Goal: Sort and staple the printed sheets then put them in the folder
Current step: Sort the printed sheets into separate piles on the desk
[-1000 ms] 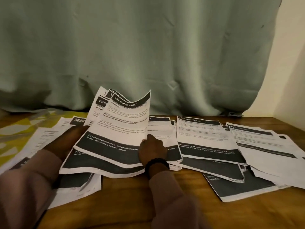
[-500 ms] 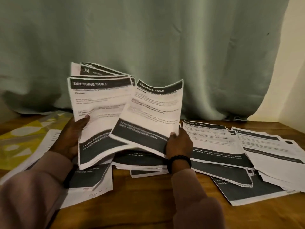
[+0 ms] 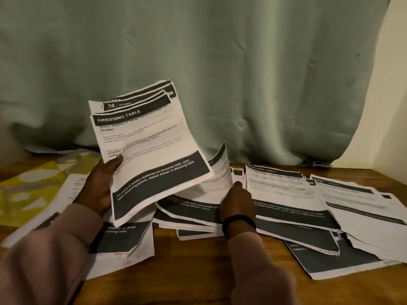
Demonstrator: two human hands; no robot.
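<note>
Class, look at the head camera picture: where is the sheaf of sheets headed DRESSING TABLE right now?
The sheaf is left of centre, lifted off the wooden table and gripped by the left hand, tilted before the green curtain, above the loose sheets.

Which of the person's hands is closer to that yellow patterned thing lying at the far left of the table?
The left hand, holding up a stack of sheets, is just right of the yellow patterned thing. The right hand is further right, on the curled sheet.
</note>
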